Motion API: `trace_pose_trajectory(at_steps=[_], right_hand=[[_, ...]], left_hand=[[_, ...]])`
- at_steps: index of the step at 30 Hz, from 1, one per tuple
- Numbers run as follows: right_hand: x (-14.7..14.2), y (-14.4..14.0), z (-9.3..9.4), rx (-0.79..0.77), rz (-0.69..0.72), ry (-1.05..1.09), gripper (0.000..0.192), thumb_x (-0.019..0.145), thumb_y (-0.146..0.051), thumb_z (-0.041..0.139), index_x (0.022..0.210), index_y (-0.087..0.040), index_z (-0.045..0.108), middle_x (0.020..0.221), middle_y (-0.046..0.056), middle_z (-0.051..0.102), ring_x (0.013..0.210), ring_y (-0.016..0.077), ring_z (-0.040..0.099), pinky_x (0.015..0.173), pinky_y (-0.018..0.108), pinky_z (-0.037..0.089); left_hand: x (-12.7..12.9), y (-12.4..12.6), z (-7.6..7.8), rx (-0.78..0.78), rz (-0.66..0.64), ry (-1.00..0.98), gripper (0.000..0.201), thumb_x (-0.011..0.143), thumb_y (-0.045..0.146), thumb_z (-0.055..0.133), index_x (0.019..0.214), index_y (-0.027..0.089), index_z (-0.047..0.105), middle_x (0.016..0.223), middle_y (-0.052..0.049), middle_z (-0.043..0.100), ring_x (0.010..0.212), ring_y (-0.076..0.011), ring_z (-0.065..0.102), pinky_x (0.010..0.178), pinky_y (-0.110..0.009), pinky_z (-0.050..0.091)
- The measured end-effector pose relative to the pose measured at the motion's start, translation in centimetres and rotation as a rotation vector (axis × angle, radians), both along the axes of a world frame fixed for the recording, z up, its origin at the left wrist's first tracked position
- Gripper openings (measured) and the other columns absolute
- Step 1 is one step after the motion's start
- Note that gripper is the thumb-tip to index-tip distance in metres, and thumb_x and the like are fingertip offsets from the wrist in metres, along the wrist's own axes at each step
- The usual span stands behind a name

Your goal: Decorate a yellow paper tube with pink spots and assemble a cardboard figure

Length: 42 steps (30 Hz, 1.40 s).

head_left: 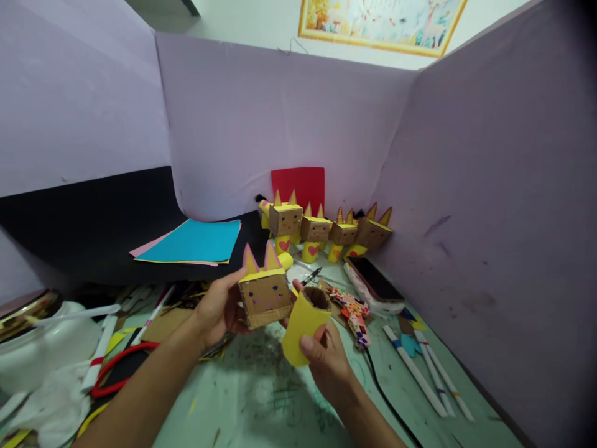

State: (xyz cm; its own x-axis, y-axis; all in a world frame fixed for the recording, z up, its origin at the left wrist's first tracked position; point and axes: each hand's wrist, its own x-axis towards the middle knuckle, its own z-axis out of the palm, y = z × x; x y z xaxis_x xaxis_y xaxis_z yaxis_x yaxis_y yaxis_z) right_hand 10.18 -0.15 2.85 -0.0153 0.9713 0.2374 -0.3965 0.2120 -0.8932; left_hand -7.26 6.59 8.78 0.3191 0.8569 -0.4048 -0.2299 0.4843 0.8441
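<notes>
- A cardboard box head (265,297) with two pink-and-yellow ears and a dotted face sits in the left hand (215,309), fingers wrapped around its left side and back, face towards the viewer.
- A yellow tube (304,322) is clasped in the right hand (328,364), thumb pressed on its front, fingers behind.
- The tube lies just right of the box, touching or nearly touching its lower right corner. Its long axis tilts up and to the right, open end uppermost; the inside looks dark, and whether anything is in it cannot be told.
- The box's open underside faces down and away from the tube's mouth; both hands are equally close to the meeting point.
- Beyond the grip, a row of finished figures (321,229) stands against the purple wall, with a red sheet (301,182) behind.
- Right of the right hand: a patterned glue gun (353,313), a phone (374,280), white sticks (426,373).
- Far left of the left hand: blue paper (196,241), red-handled scissors (116,367).
- Everything rests on a scuffed green table (261,398).
</notes>
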Motion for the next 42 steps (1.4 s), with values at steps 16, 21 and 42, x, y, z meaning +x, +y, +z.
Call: trace_pose_trajectory(at_steps=[16, 21, 42], right_hand=[[2.4, 0.0, -0.5, -0.105, -0.062, 0.045, 0.038, 0.064, -0.06, 0.07, 0.067, -0.024, 0.059, 0.062, 0.002, 0.058, 0.059, 0.0208, 0.059, 0.058, 0.035, 0.051], [1.9, -0.4, -0.7, -0.107, 0.061, 0.079, 0.039, 0.061, -0.059, 0.074, 0.074, -0.023, 0.064, 0.061, 0.002, 0.06, 0.055, 0.0203, 0.058, 0.055, 0.035, 0.051], [-1.0, -0.5, 0.1, -0.167, -0.094, -0.358, 0.043, 0.053, -0.035, 0.074, 0.09, -0.02, 0.06, 0.081, 0.003, 0.064, 0.071, 0.0189, 0.057, 0.061, 0.029, 0.048]], left_hand=[[-0.1, 0.7, -3.8, 0.277, -0.218, -0.219, 0.052, 0.066, 0.031, 0.077, 0.113, 0.013, 0.065, 0.109, -0.014, 0.071, 0.099, -0.0294, 0.066, 0.082, -0.036, 0.05], [0.0, 0.1, -4.2, 0.286, -0.386, -0.574, 0.051, 0.062, 0.022, 0.073, 0.112, 0.011, 0.067, 0.112, -0.014, 0.071, 0.102, -0.0312, 0.065, 0.089, -0.039, 0.048], [1.6, 0.5, -5.2, 0.03, 0.124, -0.711, 0.032, 0.079, 0.021, 0.058, 0.108, 0.013, 0.067, 0.097, -0.015, 0.075, 0.09, -0.0316, 0.068, 0.081, -0.05, 0.052]])
